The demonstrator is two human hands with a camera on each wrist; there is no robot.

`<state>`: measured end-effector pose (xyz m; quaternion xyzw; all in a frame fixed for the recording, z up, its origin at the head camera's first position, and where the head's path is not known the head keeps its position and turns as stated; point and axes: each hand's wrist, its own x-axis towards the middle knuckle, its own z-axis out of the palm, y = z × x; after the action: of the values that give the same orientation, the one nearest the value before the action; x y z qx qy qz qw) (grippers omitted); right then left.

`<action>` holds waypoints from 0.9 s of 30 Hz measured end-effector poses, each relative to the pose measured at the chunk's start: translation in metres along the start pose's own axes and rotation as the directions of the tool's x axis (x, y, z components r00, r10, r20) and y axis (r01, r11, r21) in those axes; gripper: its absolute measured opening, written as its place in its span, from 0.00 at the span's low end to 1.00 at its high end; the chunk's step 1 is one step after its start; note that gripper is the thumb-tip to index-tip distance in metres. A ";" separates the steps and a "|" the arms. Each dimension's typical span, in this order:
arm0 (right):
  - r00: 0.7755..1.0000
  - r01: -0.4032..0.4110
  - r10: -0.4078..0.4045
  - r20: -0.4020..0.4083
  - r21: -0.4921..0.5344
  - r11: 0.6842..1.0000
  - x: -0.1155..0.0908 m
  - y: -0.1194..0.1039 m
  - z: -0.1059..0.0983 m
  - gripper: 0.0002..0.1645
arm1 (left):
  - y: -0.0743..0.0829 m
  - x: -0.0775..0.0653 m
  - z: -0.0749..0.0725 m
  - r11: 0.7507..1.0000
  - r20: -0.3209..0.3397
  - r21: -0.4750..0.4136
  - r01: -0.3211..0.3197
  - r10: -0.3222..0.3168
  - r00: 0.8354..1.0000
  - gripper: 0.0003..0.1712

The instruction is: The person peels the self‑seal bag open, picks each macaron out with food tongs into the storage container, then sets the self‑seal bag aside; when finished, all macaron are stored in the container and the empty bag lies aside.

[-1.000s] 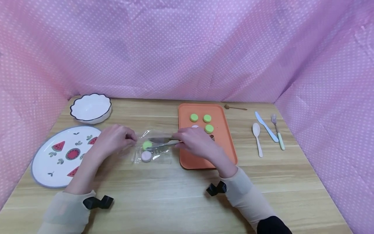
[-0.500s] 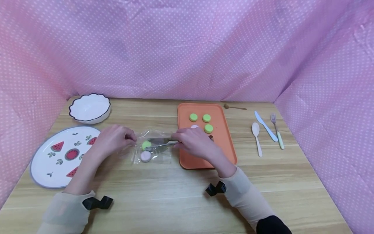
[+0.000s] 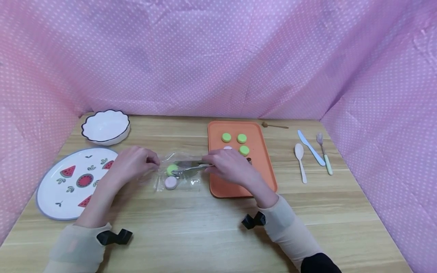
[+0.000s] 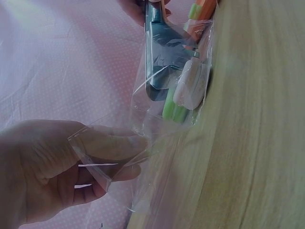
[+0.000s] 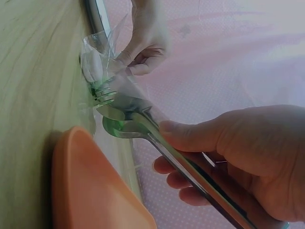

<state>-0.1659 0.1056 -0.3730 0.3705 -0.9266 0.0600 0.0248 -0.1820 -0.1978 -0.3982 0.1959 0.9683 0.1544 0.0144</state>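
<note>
My left hand (image 3: pixel 133 163) pinches the edge of a clear plastic bag (image 3: pixel 192 183) between thumb and fingers. Inside the bag sit a green macaron (image 3: pixel 172 169) and a pale pink macaron (image 3: pixel 171 183), side by side on the table. My right hand (image 3: pixel 228 167) grips metal food tongs (image 5: pixel 164 145) by their arms, thumb on top. One tong end is pronged like a fork, the other is broad and smooth. The tong ends reach into the bag, with the pronged end right at the green macaron. In the left wrist view, bag film covers the tongs' broad end.
Beneath my right hand lies an orange tray (image 3: pixel 263 170) with several green macarons (image 3: pixel 244 150) and a partly hidden pale one. A watermelon plate (image 3: pixel 54 182) and a scalloped bowl (image 3: pixel 106 127) stand left. Spoon (image 3: pixel 299 151), knife (image 3: pixel 310 147), fork (image 3: pixel 324 153) and honey dipper (image 3: pixel 274 126) lie right.
The tong ends have shifted very slightly to the right with my right hand. My left hand, the bag and both macarons in it look unchanged.
</note>
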 end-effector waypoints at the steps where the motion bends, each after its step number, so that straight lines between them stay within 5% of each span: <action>1: 1.000 0.001 -0.001 0.000 0.001 1.000 0.000 0.000 0.000 0.14 | 0.000 0.000 0.000 1.000 0.002 0.000 0.000 0.000 1.000 0.06; 27: 1.000 -0.023 0.023 0.002 -0.015 1.000 -0.001 -0.001 -0.001 0.13 | 0.001 0.000 0.000 1.000 -0.002 -0.001 0.006 -0.006 1.000 0.06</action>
<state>-0.1643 0.1053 -0.3720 0.3597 -0.9312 0.0529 0.0257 -0.1820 -0.1965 -0.3983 0.1928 0.9688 0.1549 0.0142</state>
